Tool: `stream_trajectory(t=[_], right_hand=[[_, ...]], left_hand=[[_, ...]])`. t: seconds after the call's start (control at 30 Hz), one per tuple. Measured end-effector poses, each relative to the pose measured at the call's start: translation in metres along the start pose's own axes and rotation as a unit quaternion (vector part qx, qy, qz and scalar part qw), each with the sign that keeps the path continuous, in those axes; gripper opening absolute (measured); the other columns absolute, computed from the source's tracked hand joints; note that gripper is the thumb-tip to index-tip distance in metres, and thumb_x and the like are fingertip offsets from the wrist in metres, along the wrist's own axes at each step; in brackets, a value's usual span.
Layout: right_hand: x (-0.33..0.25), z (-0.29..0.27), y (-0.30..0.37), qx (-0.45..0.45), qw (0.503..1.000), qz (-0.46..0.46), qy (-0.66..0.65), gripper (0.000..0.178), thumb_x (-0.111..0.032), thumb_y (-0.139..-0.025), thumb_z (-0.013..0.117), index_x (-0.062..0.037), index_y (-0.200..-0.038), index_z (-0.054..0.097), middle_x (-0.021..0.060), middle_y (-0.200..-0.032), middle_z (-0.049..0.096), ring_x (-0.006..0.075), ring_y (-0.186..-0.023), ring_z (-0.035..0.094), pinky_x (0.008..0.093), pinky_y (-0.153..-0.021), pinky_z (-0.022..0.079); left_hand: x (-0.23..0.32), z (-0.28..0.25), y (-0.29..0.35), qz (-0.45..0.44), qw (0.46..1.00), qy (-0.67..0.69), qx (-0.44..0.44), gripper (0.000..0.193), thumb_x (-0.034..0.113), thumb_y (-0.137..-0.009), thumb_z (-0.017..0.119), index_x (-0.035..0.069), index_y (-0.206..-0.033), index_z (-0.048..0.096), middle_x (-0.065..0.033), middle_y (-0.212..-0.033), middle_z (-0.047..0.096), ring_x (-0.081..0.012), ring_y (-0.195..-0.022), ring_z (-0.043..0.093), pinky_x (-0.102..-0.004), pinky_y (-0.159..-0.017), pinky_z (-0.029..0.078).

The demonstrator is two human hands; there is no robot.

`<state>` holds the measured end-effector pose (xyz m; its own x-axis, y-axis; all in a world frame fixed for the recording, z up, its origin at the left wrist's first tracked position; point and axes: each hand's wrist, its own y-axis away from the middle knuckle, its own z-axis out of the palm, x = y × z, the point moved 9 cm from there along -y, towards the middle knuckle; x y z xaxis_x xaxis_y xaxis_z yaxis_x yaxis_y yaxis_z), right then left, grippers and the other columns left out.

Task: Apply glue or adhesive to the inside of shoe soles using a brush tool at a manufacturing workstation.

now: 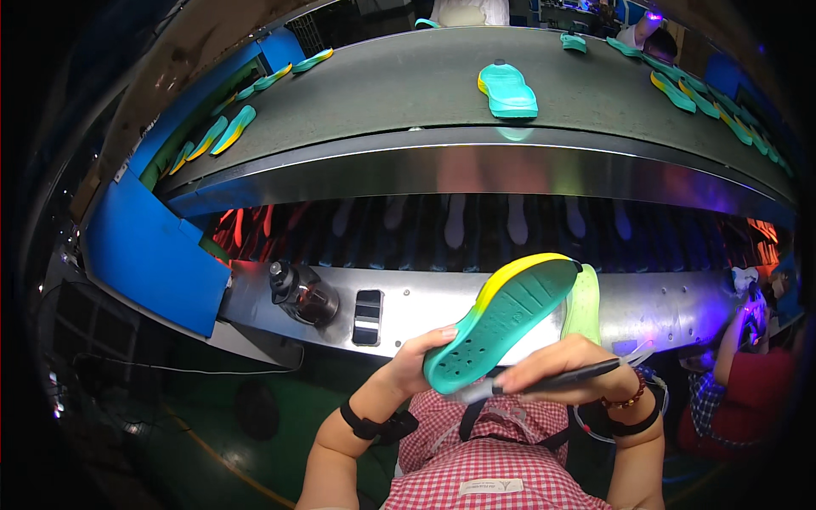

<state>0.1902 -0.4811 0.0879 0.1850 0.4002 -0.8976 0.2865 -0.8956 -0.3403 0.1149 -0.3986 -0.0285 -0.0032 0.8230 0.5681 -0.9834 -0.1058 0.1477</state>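
My left hand (413, 360) grips a teal and yellow shoe sole (508, 321) by its lower left edge, tilted up with the holed and ridged face showing. In my right hand (563, 365) is a black-handled brush (595, 371). Its pale, blurred head meets the lower edge of the sole; whether they touch I cannot tell. Behind the held sole, a light green sole-shaped piece (584, 308) shows partly over the metal ledge (433, 297).
A dark bottle (306, 299) and a black and silver block (367, 318) stand on the ledge. Teal soles (510, 90) lie on the grey belt (382, 93). Under it, more sole shapes (455, 221) sit on a lower rack. A person in red (739, 387) is at right.
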Motion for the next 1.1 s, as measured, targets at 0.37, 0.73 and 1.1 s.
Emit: stream_trajectory(t=[0.37,0.73,1.1], right_hand=[[0.005,-0.011,0.007,-0.037,0.998,0.025,0.047,0.023,-0.001,-0.076,0.061,-0.0022,-0.099,0.061,0.0134,-0.098,0.064,0.0251,-0.094,0.061,0.0325,-0.079,0.049],[0.018,-0.012,0.033,0.062,0.995,0.013,0.081,0.025,0.0,-0.071,0.067,-0.0022,-0.096,0.064,0.0142,-0.096,0.064,0.0249,-0.09,0.063,0.0291,-0.077,0.05],[0.05,-0.028,0.015,0.209,0.965,0.113,0.11,0.017,-0.007,-0.068,0.069,-0.0024,-0.085,0.067,0.0094,-0.075,0.065,0.0154,-0.066,0.061,0.0239,-0.058,0.047]], left_hand=[[0.002,0.006,0.006,-0.084,0.989,-0.122,0.007,0.054,0.033,-0.089,0.039,-0.004,-0.128,0.035,-0.016,-0.12,0.049,-0.0193,-0.104,0.052,-0.0293,-0.086,0.044],[0.05,0.023,0.031,0.022,0.957,-0.288,0.011,0.051,0.033,-0.088,0.039,-0.005,-0.121,0.045,-0.017,-0.115,0.053,-0.0214,-0.102,0.054,-0.0323,-0.087,0.044],[-0.008,-0.024,-0.023,0.115,0.982,0.134,0.071,0.096,0.077,-0.075,0.012,0.002,-0.132,0.029,-0.0202,-0.119,0.047,-0.0336,-0.11,0.046,-0.0467,-0.097,0.035]])
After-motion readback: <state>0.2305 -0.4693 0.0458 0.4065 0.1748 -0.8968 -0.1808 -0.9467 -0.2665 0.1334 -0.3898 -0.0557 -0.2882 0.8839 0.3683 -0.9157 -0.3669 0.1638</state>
